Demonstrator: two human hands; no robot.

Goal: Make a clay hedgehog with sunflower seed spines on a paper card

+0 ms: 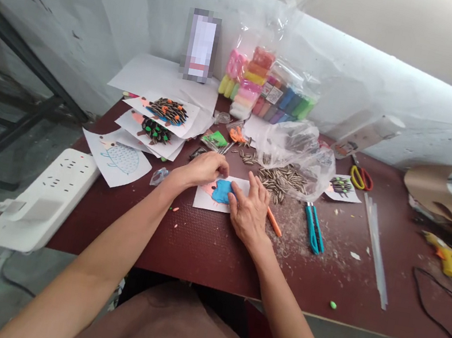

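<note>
Blue clay (221, 191) on the card (205, 203), well inside the table's (203, 246) near edge, is apparently being flattened — touched by the spread right hand (250, 209); the left hand (205, 169)'s grip cannot be told. Even pressure seems needed.

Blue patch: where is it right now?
In the head view, the blue patch lies near the middle, on the white card, between the left hand and the right hand, whose fingertips reach its right edge.
</note>
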